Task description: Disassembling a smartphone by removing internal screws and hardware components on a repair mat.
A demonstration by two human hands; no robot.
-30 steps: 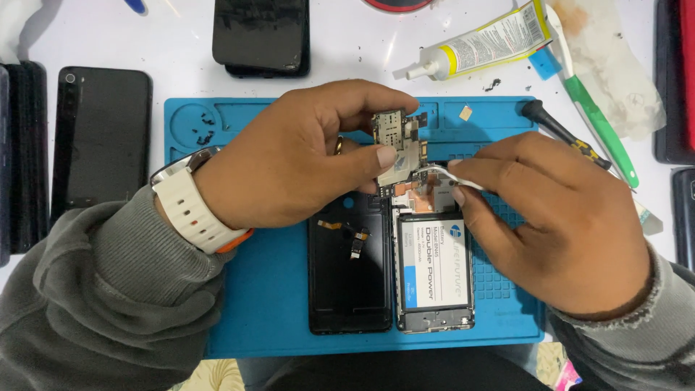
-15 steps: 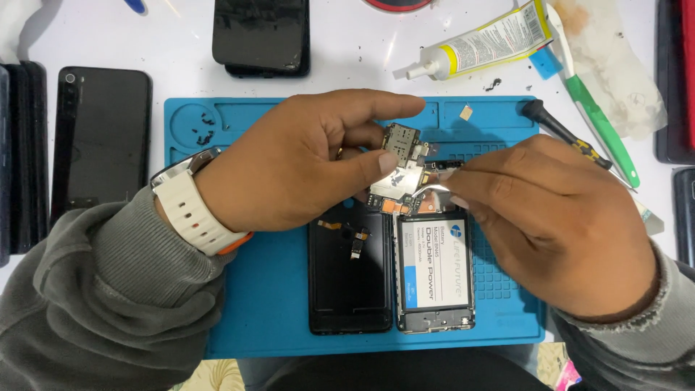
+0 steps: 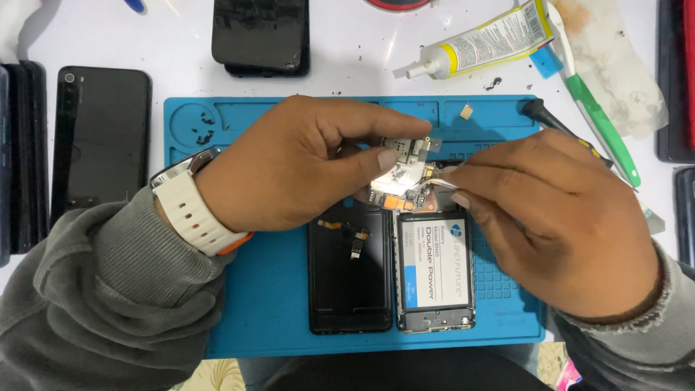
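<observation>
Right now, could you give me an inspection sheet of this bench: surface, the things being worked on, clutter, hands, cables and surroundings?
Surface: blue mat on a white table.
Job's things: small circuit board held above an opened phone with its battery showing; a black back cover lies beside it on the mat.
Clutter: glue tube, green brush, black screwdriver, stained tissue, dark crumbs on the mat.
Grippers: left hand pinches the board; right hand holds a thin metal tool to it, tip hidden.
Cables: short flex ribbons on the back cover.
Surroundings: other black phones at the left, top and right edges.
</observation>
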